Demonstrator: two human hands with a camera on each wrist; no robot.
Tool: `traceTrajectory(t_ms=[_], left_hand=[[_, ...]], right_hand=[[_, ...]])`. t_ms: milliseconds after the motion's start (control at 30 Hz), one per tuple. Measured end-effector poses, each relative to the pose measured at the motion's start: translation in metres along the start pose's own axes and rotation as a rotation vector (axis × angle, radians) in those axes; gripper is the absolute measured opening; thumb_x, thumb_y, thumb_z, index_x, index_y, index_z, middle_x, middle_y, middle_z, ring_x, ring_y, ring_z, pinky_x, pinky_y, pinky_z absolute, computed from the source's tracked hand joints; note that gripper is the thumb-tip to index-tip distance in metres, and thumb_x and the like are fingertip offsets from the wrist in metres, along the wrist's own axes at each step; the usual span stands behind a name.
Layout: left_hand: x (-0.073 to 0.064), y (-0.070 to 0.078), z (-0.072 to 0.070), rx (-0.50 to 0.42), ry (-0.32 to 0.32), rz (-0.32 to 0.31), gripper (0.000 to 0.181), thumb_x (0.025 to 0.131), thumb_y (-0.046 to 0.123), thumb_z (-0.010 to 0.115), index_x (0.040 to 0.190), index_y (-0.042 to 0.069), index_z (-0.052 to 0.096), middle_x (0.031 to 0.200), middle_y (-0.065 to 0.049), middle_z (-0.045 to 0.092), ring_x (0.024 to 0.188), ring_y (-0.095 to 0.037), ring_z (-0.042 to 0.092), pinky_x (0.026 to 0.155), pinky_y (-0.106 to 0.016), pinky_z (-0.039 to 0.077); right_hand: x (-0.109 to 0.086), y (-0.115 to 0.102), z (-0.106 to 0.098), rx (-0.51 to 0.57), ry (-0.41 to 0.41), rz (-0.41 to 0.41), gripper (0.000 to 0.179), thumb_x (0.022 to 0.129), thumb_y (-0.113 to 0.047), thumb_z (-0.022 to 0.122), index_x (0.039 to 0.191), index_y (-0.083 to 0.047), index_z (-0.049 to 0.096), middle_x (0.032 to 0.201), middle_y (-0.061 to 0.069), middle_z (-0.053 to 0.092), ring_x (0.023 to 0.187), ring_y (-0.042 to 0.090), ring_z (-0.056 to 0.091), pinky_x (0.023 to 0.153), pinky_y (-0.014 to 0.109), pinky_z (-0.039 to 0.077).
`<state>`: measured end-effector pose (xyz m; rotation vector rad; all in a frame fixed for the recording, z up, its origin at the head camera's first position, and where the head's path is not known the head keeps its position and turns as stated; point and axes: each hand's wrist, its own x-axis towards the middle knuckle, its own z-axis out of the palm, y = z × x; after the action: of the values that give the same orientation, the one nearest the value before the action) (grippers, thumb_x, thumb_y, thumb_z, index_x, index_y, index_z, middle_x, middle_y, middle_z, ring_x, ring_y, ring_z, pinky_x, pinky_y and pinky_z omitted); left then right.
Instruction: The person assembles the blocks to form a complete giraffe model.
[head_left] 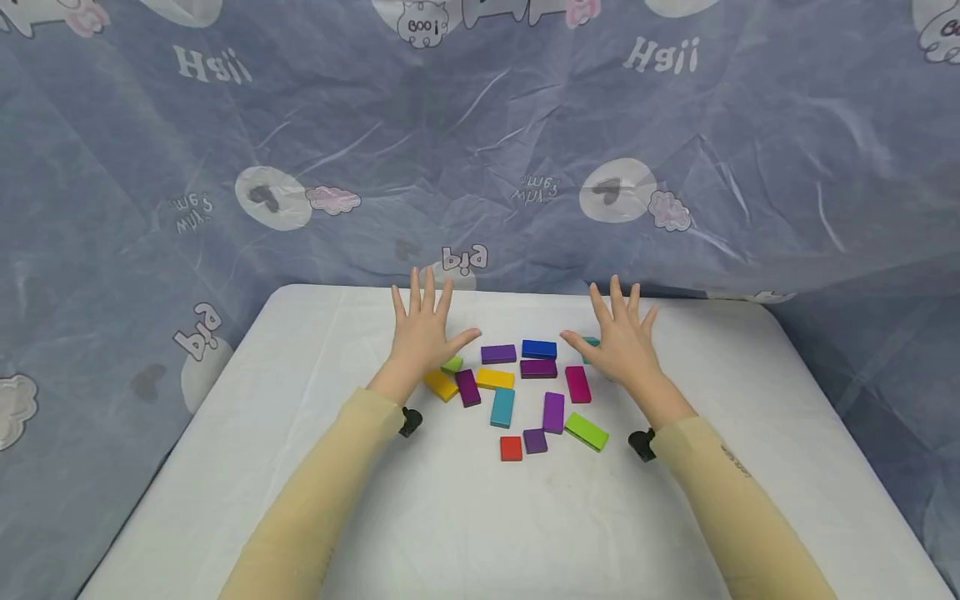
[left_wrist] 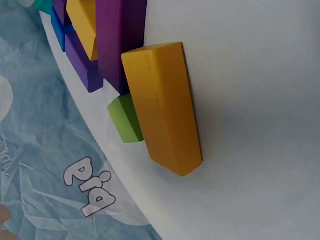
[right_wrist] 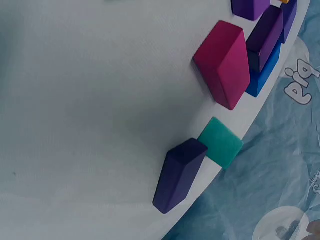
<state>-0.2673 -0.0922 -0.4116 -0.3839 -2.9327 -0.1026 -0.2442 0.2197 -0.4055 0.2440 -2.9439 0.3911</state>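
Pale yellow sleeves (head_left: 315, 500) are seen closest to the camera, stretched in from the lower edge over a white bench (head_left: 480, 525). At each cuff a black wrist device (head_left: 642, 445) is worn.

Left hand (head_left: 420, 337): fingers spread wide, nothing gripped. Just beside it, partly covered in the head view, a small lime block (head_left: 452, 364) is noted; an orange block (head_left: 441, 385) is set below the thumb side, near a plum block (head_left: 468, 388). In the left wrist view the small lime block is partly hidden behind the orange block; contact cannot be told.

Right hand (head_left: 624, 340): fingers likewise fanned wide, nothing held. By its thumb a teal block (head_left: 589, 346) is partly hidden. An indigo block (right_wrist: 180, 175) is shown only from the right wrist, overlapping the teal one. A crimson block (head_left: 578, 384) is placed nearby, toward the middle.

Between the hands, a purple block (head_left: 498, 354), a blue block (head_left: 539, 348) and a yellow block (head_left: 495, 379) are scattered. Nearer the person, a red block (head_left: 511, 448) is found just beside a dark violet block (head_left: 536, 441). Behind, the bench is backed by printed grey-blue cloth (head_left: 450, 108).
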Motion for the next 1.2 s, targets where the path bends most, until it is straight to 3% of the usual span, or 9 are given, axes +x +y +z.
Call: traceTrajectory(t_ms=[200, 400, 600, 867, 1200], left_hand=[[-0.007, 0.003, 0.004, -0.009, 0.021, 0.032, 0.099, 0.089, 0.076, 0.041, 0.16, 0.015, 0.012, 0.165, -0.02, 0.003, 0.152, -0.042, -0.008, 0.118, -0.068, 0.001], [-0.015, 0.01, 0.005, -0.033, 0.015, 0.061, 0.099, 0.088, 0.076, 0.043, 0.16, 0.015, 0.012, 0.165, -0.019, -0.002, 0.152, -0.041, -0.011, 0.118, -0.067, -0.002], [-0.027, 0.012, 0.007, 0.004, 0.004, 0.084, 0.098, 0.088, 0.075, 0.043, 0.159, 0.015, 0.014, 0.165, -0.019, -0.006, 0.152, -0.041, -0.009, 0.119, -0.067, 0.001], [-0.046, 0.012, 0.018, -0.026, -0.014, 0.12, 0.098, 0.088, 0.075, 0.045, 0.159, 0.014, 0.017, 0.165, -0.02, 0.004, 0.152, -0.04, -0.009, 0.119, -0.067, -0.001], [-0.066, 0.02, 0.025, -0.071, -0.005, 0.19, 0.097, 0.086, 0.074, 0.049, 0.158, 0.013, 0.023, 0.164, -0.02, 0.017, 0.152, -0.042, 0.003, 0.118, -0.069, 0.008]], right_hand=[[-0.009, -0.008, 0.006, 0.04, -0.027, -0.016, 0.096, 0.09, -0.061, 0.056, 0.159, -0.01, 0.015, 0.165, 0.023, 0.0, 0.148, 0.051, -0.011, 0.109, 0.078, -0.007], [-0.019, -0.016, 0.014, 0.045, -0.035, -0.044, 0.098, 0.088, -0.061, 0.059, 0.159, -0.01, 0.016, 0.165, 0.023, 0.004, 0.148, 0.052, -0.009, 0.109, 0.078, -0.006], [-0.03, -0.024, 0.021, 0.019, -0.036, -0.083, 0.097, 0.087, -0.062, 0.059, 0.158, -0.01, 0.018, 0.165, 0.022, 0.007, 0.148, 0.053, -0.004, 0.11, 0.078, -0.004], [-0.046, -0.032, 0.029, 0.006, -0.061, -0.121, 0.097, 0.086, -0.063, 0.061, 0.158, -0.013, 0.021, 0.165, 0.019, 0.008, 0.149, 0.051, -0.002, 0.111, 0.076, -0.002], [-0.063, -0.041, 0.035, -0.024, -0.104, -0.159, 0.095, 0.086, -0.064, 0.061, 0.157, -0.011, 0.026, 0.164, 0.02, 0.015, 0.148, 0.052, 0.009, 0.11, 0.078, 0.007]])
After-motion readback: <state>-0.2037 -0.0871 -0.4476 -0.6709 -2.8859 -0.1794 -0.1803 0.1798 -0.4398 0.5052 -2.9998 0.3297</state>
